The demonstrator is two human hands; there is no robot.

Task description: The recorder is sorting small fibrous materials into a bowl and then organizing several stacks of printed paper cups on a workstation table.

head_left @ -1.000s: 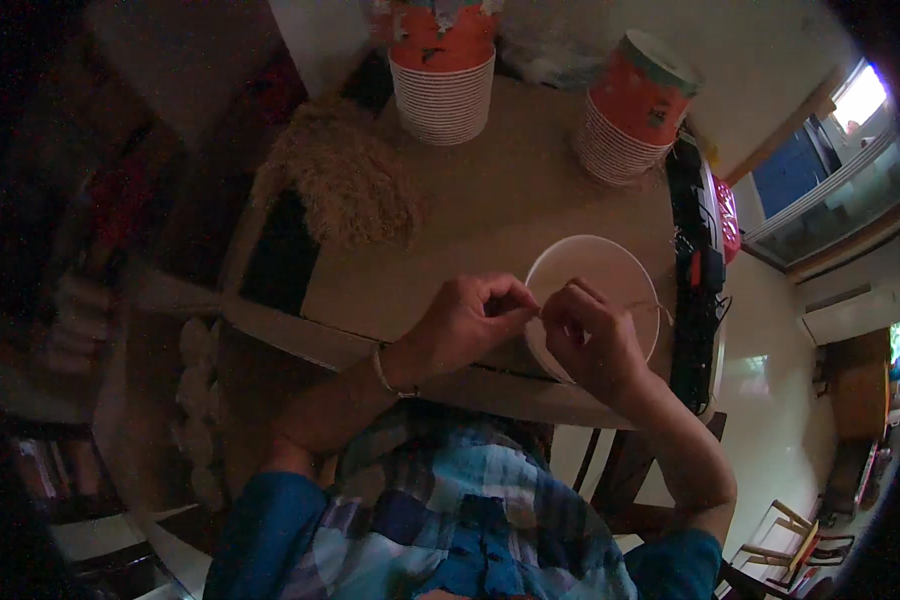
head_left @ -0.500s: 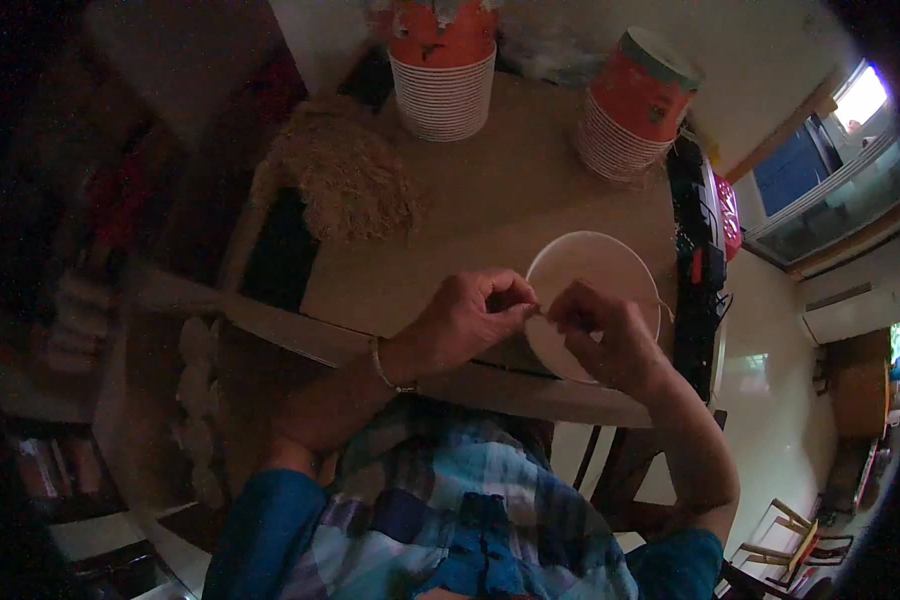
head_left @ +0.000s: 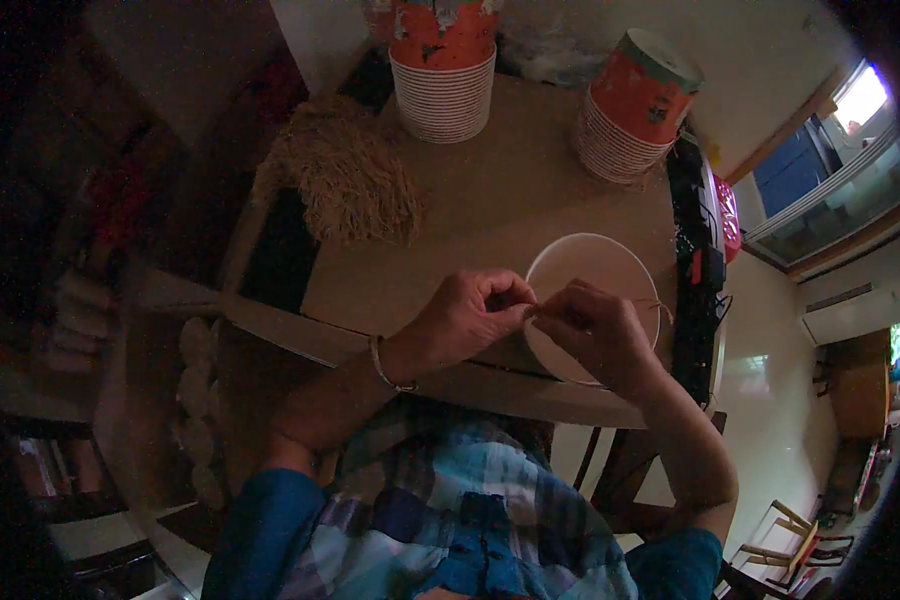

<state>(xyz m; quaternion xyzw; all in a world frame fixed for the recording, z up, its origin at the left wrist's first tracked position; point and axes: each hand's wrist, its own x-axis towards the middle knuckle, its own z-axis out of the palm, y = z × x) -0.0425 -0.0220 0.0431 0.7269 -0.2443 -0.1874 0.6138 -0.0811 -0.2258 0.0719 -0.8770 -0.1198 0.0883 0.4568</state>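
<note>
Right fingers [head_left: 573,301] have neared left fingers [head_left: 508,286]; white tub [head_left: 598,258] lies beneath the right.

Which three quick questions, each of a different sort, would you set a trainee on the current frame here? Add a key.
1. Choose one. The left grip and right grip come together:
a) over the left rim of the white container
b) at the top edge of the picture
c) in the person's lap

2. True or false? The person wears a bracelet on the right wrist.

3. What shaggy thing lies toward the left of the brown tabletop?

Key: 1. a. 2. False; the bracelet is worn on the left. 3. A bundle of brown fibre.
</note>
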